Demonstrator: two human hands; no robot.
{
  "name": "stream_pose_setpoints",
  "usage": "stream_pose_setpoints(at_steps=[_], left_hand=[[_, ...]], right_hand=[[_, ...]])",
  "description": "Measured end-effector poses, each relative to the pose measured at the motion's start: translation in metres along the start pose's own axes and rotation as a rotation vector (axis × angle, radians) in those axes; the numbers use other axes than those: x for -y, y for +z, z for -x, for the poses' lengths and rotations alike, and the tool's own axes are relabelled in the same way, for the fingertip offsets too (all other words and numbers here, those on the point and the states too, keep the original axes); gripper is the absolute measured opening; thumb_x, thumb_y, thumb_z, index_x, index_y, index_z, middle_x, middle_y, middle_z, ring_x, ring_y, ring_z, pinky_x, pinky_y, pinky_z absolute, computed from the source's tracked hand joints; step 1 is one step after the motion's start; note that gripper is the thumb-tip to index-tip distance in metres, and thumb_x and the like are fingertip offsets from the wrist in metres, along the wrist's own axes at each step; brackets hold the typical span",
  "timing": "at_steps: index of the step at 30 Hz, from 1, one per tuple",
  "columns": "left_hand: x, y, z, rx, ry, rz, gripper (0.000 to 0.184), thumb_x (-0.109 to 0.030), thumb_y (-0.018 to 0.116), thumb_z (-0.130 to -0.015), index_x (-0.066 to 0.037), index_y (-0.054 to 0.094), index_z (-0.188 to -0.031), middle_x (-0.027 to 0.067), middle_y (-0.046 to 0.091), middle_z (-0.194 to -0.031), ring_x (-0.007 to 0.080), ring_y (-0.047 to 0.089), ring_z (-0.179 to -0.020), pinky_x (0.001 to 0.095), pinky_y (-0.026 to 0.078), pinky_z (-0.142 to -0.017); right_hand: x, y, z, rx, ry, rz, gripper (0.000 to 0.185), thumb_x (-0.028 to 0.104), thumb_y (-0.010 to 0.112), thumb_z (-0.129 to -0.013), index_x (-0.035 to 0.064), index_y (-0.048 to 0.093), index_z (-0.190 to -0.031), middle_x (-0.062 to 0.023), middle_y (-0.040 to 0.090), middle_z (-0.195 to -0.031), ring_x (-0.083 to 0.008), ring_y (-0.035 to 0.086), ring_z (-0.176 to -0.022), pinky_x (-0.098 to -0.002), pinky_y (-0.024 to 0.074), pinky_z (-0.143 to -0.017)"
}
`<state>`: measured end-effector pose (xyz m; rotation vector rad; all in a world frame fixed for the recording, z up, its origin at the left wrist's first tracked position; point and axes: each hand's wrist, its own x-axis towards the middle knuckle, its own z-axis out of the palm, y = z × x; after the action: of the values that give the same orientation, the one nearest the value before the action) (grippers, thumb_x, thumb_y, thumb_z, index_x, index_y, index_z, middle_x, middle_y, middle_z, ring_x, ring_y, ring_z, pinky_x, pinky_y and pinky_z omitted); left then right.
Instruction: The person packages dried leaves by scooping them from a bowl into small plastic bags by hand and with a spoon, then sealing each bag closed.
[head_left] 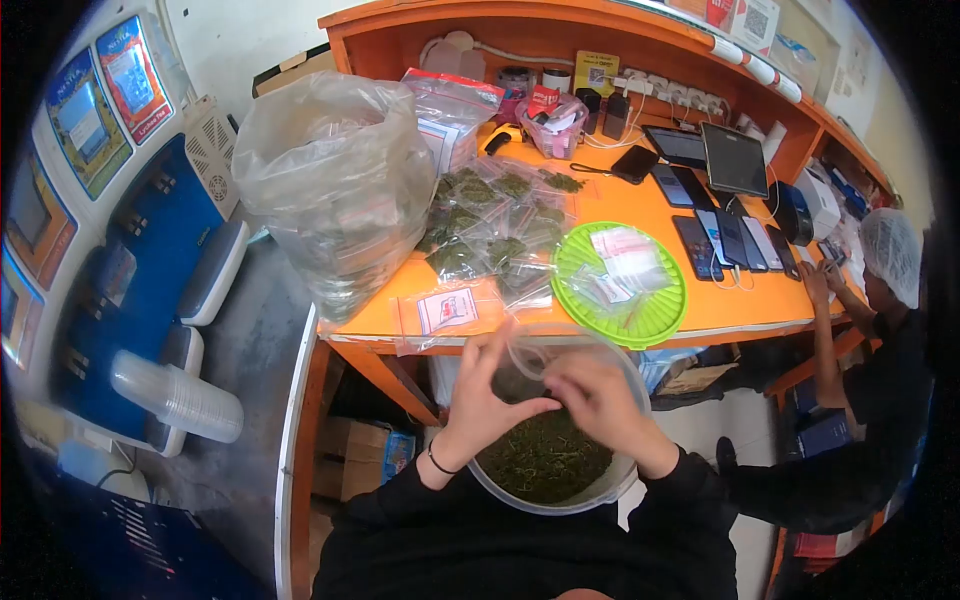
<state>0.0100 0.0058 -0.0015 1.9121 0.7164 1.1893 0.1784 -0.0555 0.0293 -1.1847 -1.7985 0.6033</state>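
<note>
My left hand (482,400) grips a small clear plastic bag (527,358) by its edge, fingers raised and thumb stretched towards the right. Close beside it, my right hand (602,402) has its fingers pinched together at the bag's mouth; what they hold is too small to make out. Both hands are above a clear round tub (628,478) that contains dried, crumbled green herb (550,458). On the orange table (405,292) just beyond lie filled herb packets (480,215) in a pile and a green round lid (672,325) bearing small plastic bags (630,262).
A large translucent sack (335,190) stands at the table's left. Several phones (735,240) and a tablet (735,160) lie to the right, near a person in a hair net (890,255). Stacked plastic cups (180,395) rest by the blue dispenser (130,260) on the left.
</note>
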Motion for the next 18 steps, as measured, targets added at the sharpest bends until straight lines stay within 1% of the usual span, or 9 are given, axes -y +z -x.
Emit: stream_pose_setpoints(at_steps=[2,3,6,7,9,10,12,13,18], left_hand=[[0.012,0.003,0.002,-0.023,-0.219,0.552,0.068,-0.013,0.075,-0.069,0.001,0.041,-0.126,0.0112,0.047,-0.117,0.0189,0.052,-0.101,0.0284,0.043,-0.083],[0.010,-0.005,-0.002,0.101,-0.303,0.712,0.056,-0.009,0.070,-0.075,0.002,0.044,-0.124,0.0067,0.049,-0.117,0.0112,0.049,-0.102,0.0231,0.042,-0.083],[0.015,-0.010,-0.004,0.269,-0.496,0.701,0.045,-0.006,0.066,-0.078,0.001,0.049,-0.120,0.0031,0.057,-0.106,0.0064,0.052,-0.093,0.0198,0.042,-0.079],[0.013,-0.013,-0.004,0.287,-0.524,0.629,0.035,-0.004,0.063,-0.081,0.000,0.054,-0.115,-0.0009,0.061,-0.095,0.0031,0.053,-0.085,0.0178,0.042,-0.075],[0.013,-0.010,-0.004,0.257,-0.486,0.654,0.033,-0.005,0.062,-0.082,-0.001,0.055,-0.114,-0.0012,0.062,-0.093,0.0033,0.054,-0.082,0.0178,0.043,-0.074],[0.013,-0.009,-0.004,0.240,-0.469,0.666,0.032,-0.005,0.061,-0.082,-0.001,0.056,-0.113,-0.0013,0.062,-0.093,0.0033,0.054,-0.081,0.0178,0.043,-0.074],[0.012,-0.012,-0.004,0.361,-0.485,0.587,0.030,-0.007,0.060,-0.084,-0.002,0.056,-0.113,0.0000,0.062,-0.094,0.0039,0.054,-0.082,0.0181,0.043,-0.074],[0.012,-0.013,-0.005,0.418,-0.492,0.547,0.029,-0.007,0.059,-0.084,-0.002,0.056,-0.113,0.0006,0.062,-0.094,0.0042,0.054,-0.083,0.0183,0.043,-0.074],[0.008,-0.006,-0.004,0.361,-0.408,0.628,0.024,-0.010,0.053,-0.088,0.001,0.053,-0.109,0.0048,0.063,-0.090,0.0092,0.058,-0.083,0.0213,0.045,-0.077]], right_hand=[[-0.005,-0.009,-0.001,-0.088,0.227,-0.223,0.010,0.004,0.055,-0.084,-0.0021,0.056,-0.091,-0.0076,0.060,-0.082,-0.0158,0.059,-0.074,-0.0288,0.0471,-0.067],[-0.002,-0.011,-0.001,-0.152,0.277,-0.423,0.009,0.005,0.051,-0.087,-0.0025,0.056,-0.088,-0.0053,0.060,-0.080,-0.0112,0.058,-0.075,-0.0247,0.0468,-0.068],[-0.011,-0.006,-0.001,-0.245,0.261,-0.631,0.011,0.006,0.052,-0.088,-0.0026,0.057,-0.093,-0.0060,0.061,-0.083,-0.0105,0.057,-0.077,-0.0235,0.0472,-0.070],[-0.009,-0.002,-0.004,-0.315,0.289,-0.647,0.013,0.006,0.053,-0.087,-0.0027,0.057,-0.096,-0.0061,0.061,-0.084,-0.0101,0.057,-0.077,-0.0230,0.0472,-0.070],[-0.006,0.005,-0.010,-0.451,0.348,-0.680,0.018,0.006,0.055,-0.086,-0.0030,0.058,-0.101,-0.0063,0.062,-0.085,-0.0092,0.058,-0.077,-0.0220,0.0471,-0.070],[-0.011,0.004,-0.009,-0.370,0.369,-0.698,0.020,0.006,0.056,-0.086,-0.0032,0.057,-0.103,-0.0061,0.062,-0.085,-0.0087,0.058,-0.076,-0.0214,0.0468,-0.069],[-0.028,-0.002,-0.004,-0.201,0.408,-0.731,0.024,0.006,0.058,-0.085,-0.0036,0.057,-0.107,-0.0056,0.062,-0.086,-0.0078,0.057,-0.074,-0.0200,0.0462,-0.067],[-0.033,-0.003,-0.002,-0.195,0.382,-0.708,0.023,0.006,0.058,-0.085,-0.0038,0.057,-0.105,-0.0049,0.062,-0.085,-0.0073,0.057,-0.073,-0.0194,0.0458,-0.066],[-0.037,-0.004,0.004,-0.176,0.367,-0.677,0.018,0.006,0.058,-0.085,-0.0039,0.060,-0.099,-0.0022,0.062,-0.080,-0.0051,0.056,-0.069,-0.0176,0.0441,-0.062]])
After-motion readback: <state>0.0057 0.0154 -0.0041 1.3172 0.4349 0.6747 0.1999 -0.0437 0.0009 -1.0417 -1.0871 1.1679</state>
